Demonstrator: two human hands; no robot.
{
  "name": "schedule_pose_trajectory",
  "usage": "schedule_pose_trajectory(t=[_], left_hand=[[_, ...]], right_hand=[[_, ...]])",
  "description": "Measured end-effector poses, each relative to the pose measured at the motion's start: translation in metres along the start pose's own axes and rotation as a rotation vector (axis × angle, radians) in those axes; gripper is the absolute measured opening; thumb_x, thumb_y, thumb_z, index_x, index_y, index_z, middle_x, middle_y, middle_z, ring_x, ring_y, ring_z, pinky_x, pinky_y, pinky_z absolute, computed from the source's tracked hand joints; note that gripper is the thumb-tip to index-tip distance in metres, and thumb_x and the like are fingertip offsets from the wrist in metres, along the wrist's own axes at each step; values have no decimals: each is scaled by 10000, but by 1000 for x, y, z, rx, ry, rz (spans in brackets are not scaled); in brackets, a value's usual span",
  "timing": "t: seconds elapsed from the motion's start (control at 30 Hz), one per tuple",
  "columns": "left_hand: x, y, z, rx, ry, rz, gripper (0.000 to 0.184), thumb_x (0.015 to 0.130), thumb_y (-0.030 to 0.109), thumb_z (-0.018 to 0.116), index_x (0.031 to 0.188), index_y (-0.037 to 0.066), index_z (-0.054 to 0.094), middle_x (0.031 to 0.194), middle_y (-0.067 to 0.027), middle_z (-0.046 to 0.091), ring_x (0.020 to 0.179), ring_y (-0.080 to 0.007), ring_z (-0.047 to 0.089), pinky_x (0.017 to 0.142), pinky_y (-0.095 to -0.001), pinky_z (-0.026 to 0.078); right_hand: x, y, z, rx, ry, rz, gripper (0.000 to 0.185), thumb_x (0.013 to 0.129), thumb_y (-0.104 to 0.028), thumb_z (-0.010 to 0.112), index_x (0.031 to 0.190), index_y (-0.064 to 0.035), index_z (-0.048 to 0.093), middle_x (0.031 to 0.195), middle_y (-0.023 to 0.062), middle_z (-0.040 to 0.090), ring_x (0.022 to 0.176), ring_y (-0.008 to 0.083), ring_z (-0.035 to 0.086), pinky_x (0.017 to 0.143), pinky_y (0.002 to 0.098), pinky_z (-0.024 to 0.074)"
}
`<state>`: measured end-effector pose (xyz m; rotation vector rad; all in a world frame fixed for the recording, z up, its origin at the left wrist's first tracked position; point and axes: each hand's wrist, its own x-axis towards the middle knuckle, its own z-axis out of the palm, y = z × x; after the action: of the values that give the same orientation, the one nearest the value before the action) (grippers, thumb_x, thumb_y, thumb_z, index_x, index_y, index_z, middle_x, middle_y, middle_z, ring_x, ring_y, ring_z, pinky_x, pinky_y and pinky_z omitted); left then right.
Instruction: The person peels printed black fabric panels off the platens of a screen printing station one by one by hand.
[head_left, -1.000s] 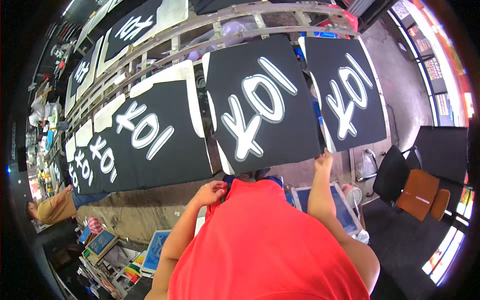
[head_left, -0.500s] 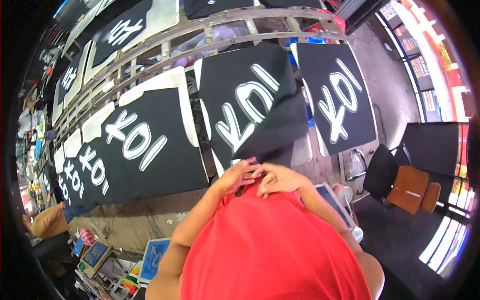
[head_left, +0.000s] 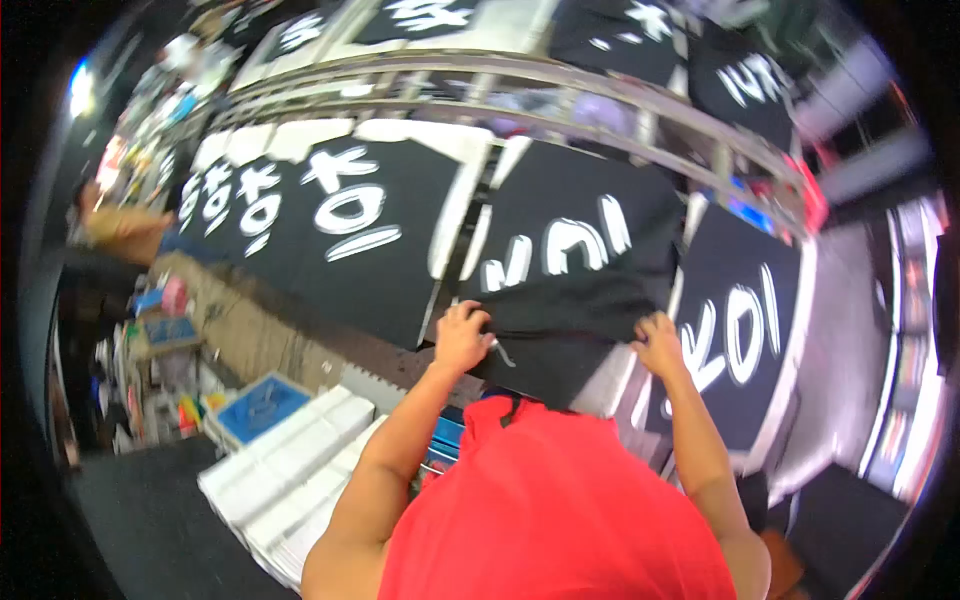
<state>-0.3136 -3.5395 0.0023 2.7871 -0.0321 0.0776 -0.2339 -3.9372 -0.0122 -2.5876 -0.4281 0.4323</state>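
A black cloth (head_left: 580, 310) with thick white lettering lies on the board in front of me, its near part folded up over the lower letters. My left hand (head_left: 463, 337) has curled fingers gripping the fold's left end. At the right end, my right hand (head_left: 657, 345) pinches the same cloth between thumb and fingers. To the left is another black printed cloth (head_left: 400, 250), flat on a white-edged board. A further black printed cloth (head_left: 730, 400) lies flat to the right, close by my right hand. Motion blurs the letters slightly.
Wooden rails (head_left: 480, 70) run behind the boards, with more printed cloths beyond them. Below left are a blue framed screen (head_left: 262, 408) and long white stacked bundles (head_left: 290, 455). A person in tan clothing (head_left: 125, 230) is at the far left.
My hands were close together near my body; now they are apart, each gripping the cloth. The cloth's diagonal fold has become a fold straight across. The view has swung left.
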Motion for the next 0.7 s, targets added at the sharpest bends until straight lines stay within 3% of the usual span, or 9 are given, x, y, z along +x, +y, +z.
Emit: schedule_pose_trajectory(t=[0.1,0.2,0.3,0.37,0.4,0.5,0.57,0.63,0.7], left_hand=[[11,5,-4,-19,109,10,223,704,161,670,906,103,593,1078,-88,598,1062,-314,529,889,-459,408],[28,38,-49,-404,-70,-191,144,749,82,542,883,39,511,753,-185,608,766,-396,597,693,-461,465],[32,70,-66,-707,-35,-151,235,779,68,498,1005,3,504,714,-182,600,683,-341,620,644,-413,474],[40,105,-105,-796,-406,-353,230,823,114,525,1021,0,549,765,-178,614,719,-239,618,645,-366,474],[40,114,-108,-767,-360,-217,244,845,175,555,1016,2,569,763,-169,616,720,-228,618,646,-366,477],[41,122,-96,-603,-307,51,272,887,281,599,981,26,594,762,-161,607,723,-233,607,655,-366,468],[48,134,-112,-703,-195,42,220,900,244,587,963,35,560,765,-151,579,726,-230,581,667,-360,455],[57,145,-154,-820,-107,41,181,906,208,579,950,41,525,765,-136,544,725,-211,542,674,-347,440],[64,151,-206,-843,129,83,146,898,168,596,925,49,515,761,-74,504,753,-143,491,673,-316,415]], right_hand=[[19,10,-21,326,167,-78,109,771,-87,605,864,-35,586,871,157,599,783,318,600,745,373,483],[41,7,-86,583,158,172,141,821,-55,567,934,-45,484,681,30,496,637,73,445,569,268,383],[60,8,-144,676,-88,59,261,732,-138,725,847,-40,512,686,11,501,641,97,447,594,277,395],[67,2,-180,295,-332,-166,432,566,-228,854,801,-37,545,695,9,510,662,113,469,625,275,420],[76,7,-191,131,-424,-48,561,427,-273,906,820,-14,601,718,68,588,693,179,575,664,315,469],[109,42,-229,-471,-498,-132,442,584,-191,822,951,-11,654,894,203,662,886,396,639,768,442,501],[130,49,-251,-563,99,-278,263,632,-7,695,892,2,655,879,217,657,859,376,647,731,428,492],[146,-20,-307,-338,259,-169,217,738,27,543,925,-2,650,982,213,642,968,385,603,845,425,464],[171,-55,-346,-213,323,-523,249,722,67,516,921,-9,645,956,208,633,906,391,601,825,412,457]])
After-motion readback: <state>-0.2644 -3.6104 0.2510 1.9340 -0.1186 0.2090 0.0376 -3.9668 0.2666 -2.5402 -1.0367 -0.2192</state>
